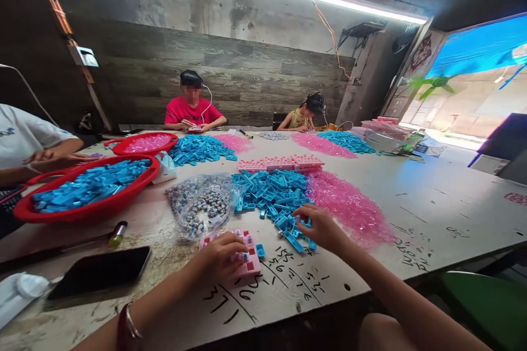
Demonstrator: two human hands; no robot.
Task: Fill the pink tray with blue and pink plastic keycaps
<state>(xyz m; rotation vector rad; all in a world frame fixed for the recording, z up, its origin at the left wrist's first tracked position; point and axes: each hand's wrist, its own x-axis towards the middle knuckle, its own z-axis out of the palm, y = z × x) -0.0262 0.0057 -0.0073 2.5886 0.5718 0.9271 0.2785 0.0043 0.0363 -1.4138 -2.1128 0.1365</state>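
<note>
Left hand curled over pink tray, toward table's near edge; right hand part-curled at blue pieces; grips unclear. Careless sweep could scatter pieces.

Flat and partly hidden, a pink tray with rows of square pockets, some filled. Just beside the tray's right edge, a single blue piece, hollow side up. Beyond the tray and to its right, a loose heap of oblong blue pieces, glossy, jumbled at all angles.
</note>
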